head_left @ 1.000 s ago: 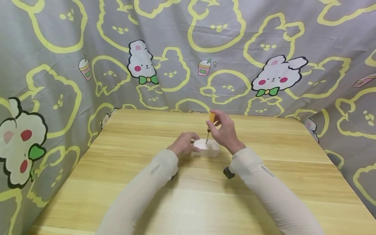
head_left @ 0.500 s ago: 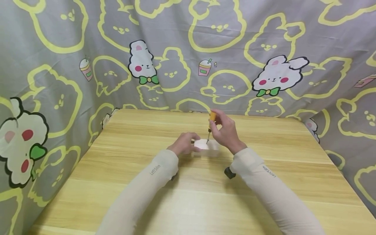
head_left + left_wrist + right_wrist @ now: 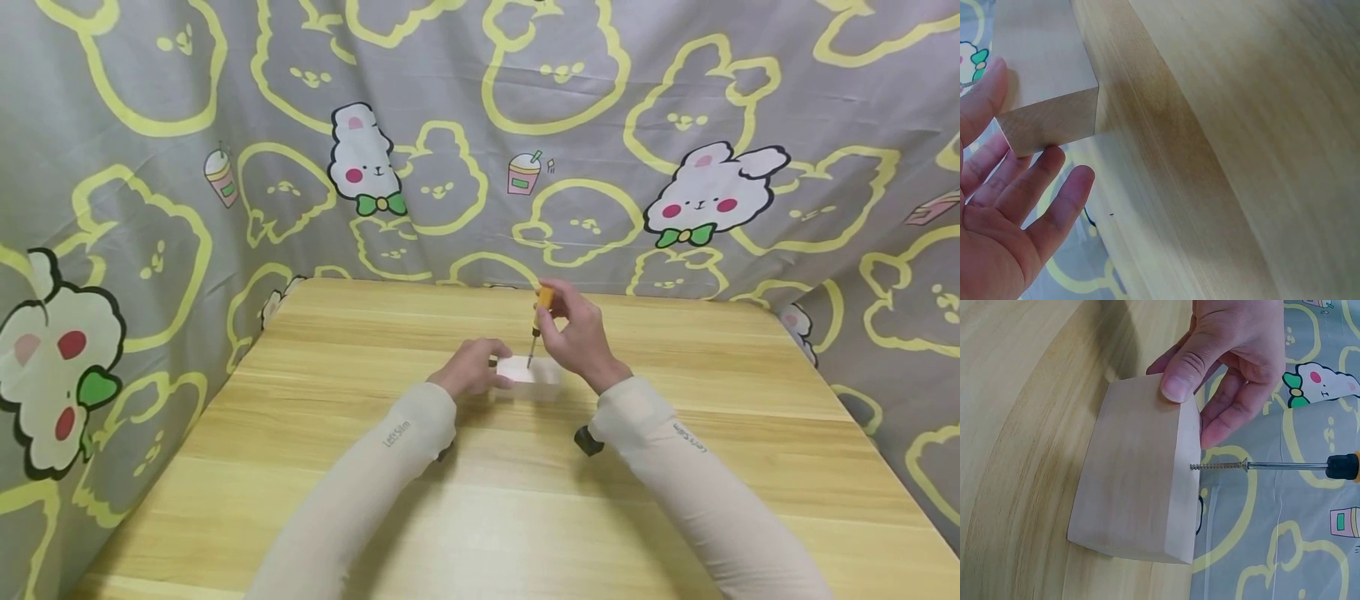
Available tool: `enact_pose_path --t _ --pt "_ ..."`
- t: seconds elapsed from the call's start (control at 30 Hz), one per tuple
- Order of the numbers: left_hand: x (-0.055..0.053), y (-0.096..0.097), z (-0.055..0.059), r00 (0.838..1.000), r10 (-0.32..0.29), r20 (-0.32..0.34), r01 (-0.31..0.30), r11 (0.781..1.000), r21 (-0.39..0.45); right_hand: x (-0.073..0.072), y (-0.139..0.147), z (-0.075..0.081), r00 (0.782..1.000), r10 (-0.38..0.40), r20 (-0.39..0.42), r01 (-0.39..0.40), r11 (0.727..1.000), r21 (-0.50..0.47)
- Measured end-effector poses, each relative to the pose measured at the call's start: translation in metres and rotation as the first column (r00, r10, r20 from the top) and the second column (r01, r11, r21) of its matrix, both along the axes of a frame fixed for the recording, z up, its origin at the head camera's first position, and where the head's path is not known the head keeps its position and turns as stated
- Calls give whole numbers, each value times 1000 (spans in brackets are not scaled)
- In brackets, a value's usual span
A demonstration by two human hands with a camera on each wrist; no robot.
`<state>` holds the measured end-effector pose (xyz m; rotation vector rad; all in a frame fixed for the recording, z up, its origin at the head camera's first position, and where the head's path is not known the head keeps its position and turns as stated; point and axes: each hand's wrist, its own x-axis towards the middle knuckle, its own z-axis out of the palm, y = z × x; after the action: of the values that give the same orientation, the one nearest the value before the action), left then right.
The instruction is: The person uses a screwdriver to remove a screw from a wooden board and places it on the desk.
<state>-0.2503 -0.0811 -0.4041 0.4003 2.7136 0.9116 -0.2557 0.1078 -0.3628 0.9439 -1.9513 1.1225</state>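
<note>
A pale wooden block lies on the table. My left hand grips its left end, thumb on one face and fingers curled against the side. In the left wrist view, the fingers lie at the block's end. My right hand holds a screwdriver by its orange handle, upright above the block. The shaft meets a threaded screw whose tip touches the block's face.
The light wooden table is walled on three sides by a grey cloth printed with yellow and white rabbits. A small black camera hangs under the right wrist. Both forearms wear beige sleeves.
The right hand's fingers have shifted slightly on the screwdriver handle, which leans a touch more to the right. The block and the left hand have stayed put.
</note>
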Motion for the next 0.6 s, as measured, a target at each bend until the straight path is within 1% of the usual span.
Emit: enact_pose_path --t 0.33,0.6 --pt "2 0 0 1000 -12 -6 12 1000 8 1 2 1 1000 6 5 -6 1000 8" --pt "3 1 1 1000 2 5 -2 1000 11 3 4 7 1000 0 7 0 1000 18"
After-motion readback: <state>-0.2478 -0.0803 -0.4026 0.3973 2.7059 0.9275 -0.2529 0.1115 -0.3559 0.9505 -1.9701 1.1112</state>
